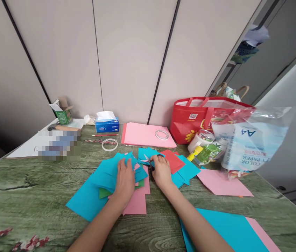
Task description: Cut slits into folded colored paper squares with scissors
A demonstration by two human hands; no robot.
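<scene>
My left hand [125, 176] rests on a loose pile of blue paper [103, 175], its fingers stretched out over the top pieces. Pink paper [137, 204] and a little green paper [104, 193] stick out from under that pile. In my right hand [161, 171] is a pair of scissors [146, 160], gripped by the handles, with the blades parted and pointing left over more blue pieces. Red paper squares [174, 161] lie just right of my right hand, partly on top of blue sheets [188, 171]. My right fingers hide most of the scissors' handles.
Behind are a tissue box [107, 125], a roll of clear tape [109, 144], a pencil [105, 135] and pink sheets [145, 134] with another tape roll [162, 134]. A red bag [187, 122], glue stick [194, 153] and plastic paper packet [253, 140] stand right. Blue sheets [224, 231] lie near my right forearm.
</scene>
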